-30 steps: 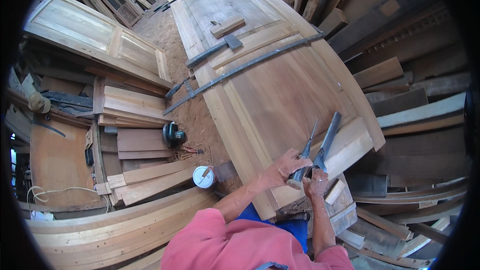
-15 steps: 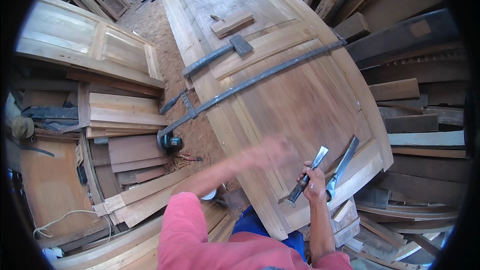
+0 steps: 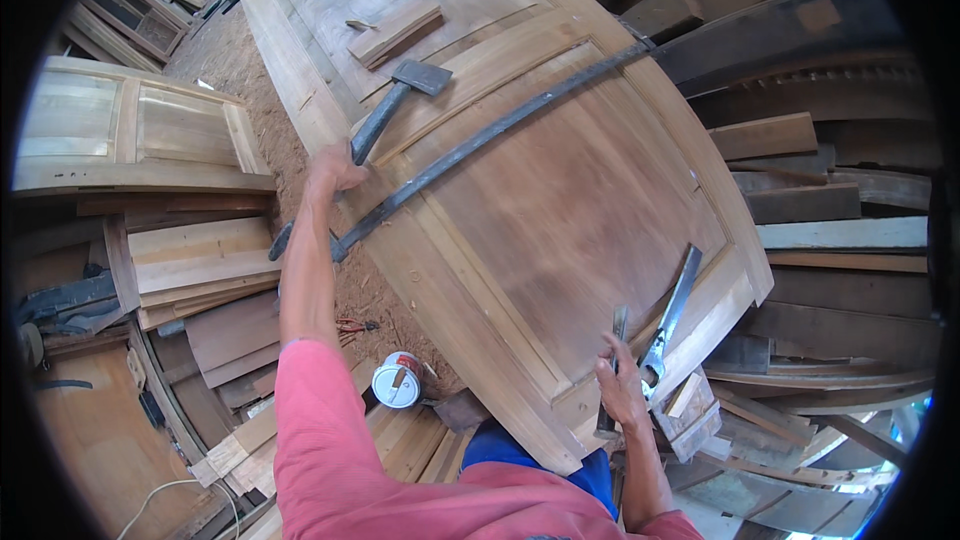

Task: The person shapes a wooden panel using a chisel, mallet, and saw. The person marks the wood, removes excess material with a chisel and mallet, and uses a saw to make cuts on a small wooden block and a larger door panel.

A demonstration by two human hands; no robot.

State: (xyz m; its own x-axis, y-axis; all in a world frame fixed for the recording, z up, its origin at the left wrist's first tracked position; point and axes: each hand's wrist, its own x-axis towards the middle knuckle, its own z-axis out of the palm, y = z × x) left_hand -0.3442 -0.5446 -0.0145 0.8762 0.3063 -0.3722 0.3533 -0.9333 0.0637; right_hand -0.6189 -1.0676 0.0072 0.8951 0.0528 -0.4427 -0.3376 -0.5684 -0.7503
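Note:
My left hand (image 3: 340, 170) is closed around the lower end of the handle of a hammer (image 3: 422, 77) with a dark, blocky head. The head rests on or just over the pale panelled wooden door (image 3: 470, 340). At the door's near right end, my right hand (image 3: 622, 385) is wrapped around a chisel (image 3: 620, 322), its metal end pointing away from me. Beside that hand, a long flat metal bar with a silvery fitting (image 3: 678, 305) lies over the door's edge. A long metal bar clamp (image 3: 510, 127) crosses the door.
A wood block (image 3: 398, 32) lies on the door's far panel. Left of the door stand a lidded white tub (image 3: 397, 382), stacked boards (image 3: 205, 250) and another panelled door (image 3: 130, 125). Timber (image 3: 800, 202) is piled along the right. Sawdust (image 3: 375, 290) covers the floor.
My left hand has swept from above the door's near panel, forward and left, to the hammer and grasped its handle. The hammer has turned. My right hand keeps the chisel, now pointing more straight ahead.

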